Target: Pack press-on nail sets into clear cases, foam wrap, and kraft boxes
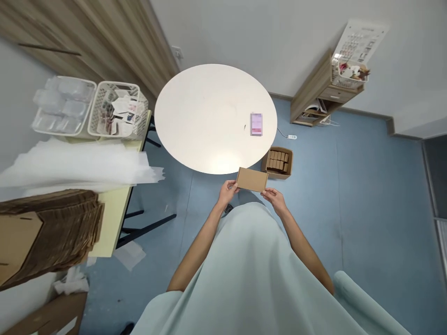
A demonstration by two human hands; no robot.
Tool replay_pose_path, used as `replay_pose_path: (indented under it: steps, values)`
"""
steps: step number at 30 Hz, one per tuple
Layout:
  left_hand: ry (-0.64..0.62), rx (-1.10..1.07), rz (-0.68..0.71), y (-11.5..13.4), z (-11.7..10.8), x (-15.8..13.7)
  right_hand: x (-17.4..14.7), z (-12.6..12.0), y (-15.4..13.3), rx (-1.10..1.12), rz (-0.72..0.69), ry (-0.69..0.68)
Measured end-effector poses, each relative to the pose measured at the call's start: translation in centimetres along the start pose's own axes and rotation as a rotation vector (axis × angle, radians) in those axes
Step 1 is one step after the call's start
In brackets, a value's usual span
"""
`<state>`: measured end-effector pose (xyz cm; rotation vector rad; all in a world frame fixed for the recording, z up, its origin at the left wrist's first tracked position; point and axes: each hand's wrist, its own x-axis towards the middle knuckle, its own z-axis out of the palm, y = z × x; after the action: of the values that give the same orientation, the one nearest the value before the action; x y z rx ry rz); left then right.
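A small brown cardboard box [252, 179], closed and flat, is held up between my two hands near the front edge of the round white table [206, 107]. My left hand [228, 191] grips its left end, thumb toward the near corner. At the opposite end, my right hand [274, 199] pinches the near right corner. On the tabletop lie a phone-like device [256, 124] with a pinkish screen and a tiny dark object [245, 127] beside it. An open carton [281, 174] packed with several small brown boxes stands on the floor to the right of the table.
At left, a pale yellow table [113, 218] bears white foam sheets [80, 163], stacked flat cardboard [70, 232] and two white baskets [91, 122]. A wooden shelf [310, 100] stands by the wall at right. A power strip [292, 137] lies on the blue floor.
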<state>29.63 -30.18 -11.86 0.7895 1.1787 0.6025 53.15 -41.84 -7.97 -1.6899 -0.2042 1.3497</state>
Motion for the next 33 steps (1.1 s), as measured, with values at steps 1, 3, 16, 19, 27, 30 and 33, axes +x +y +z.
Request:
replay_pose_path:
  steps: [1,3,16,19,27,30,33]
  values:
    - [-0.015,0.018,-0.017,-0.1,0.7,0.0,0.1,-0.9,0.0,0.006,0.002,0.002]
    - [-0.037,0.056,-0.054,-0.3,2.1,0.5,0.4,-2.6,0.0,0.015,0.002,0.014]
    - [-0.09,0.297,-0.212,0.9,22.8,10.7,10.2,-19.4,-6.6,0.035,0.053,0.154]
    - [-0.066,0.327,-0.274,0.4,28.1,12.9,12.5,-23.5,-9.0,0.012,0.069,0.173]
    - [-0.021,0.401,-0.39,-1.5,35.7,16.3,17.4,-28.7,-12.0,-0.125,0.102,0.139]
    - [-0.054,0.442,-0.431,-1.8,36.4,17.3,19.1,-28.7,-12.0,-0.194,0.118,0.158]
    - [-0.052,0.486,-0.452,-2.2,36.6,18.5,20.3,-28.3,-11.9,-0.214,0.196,0.158]
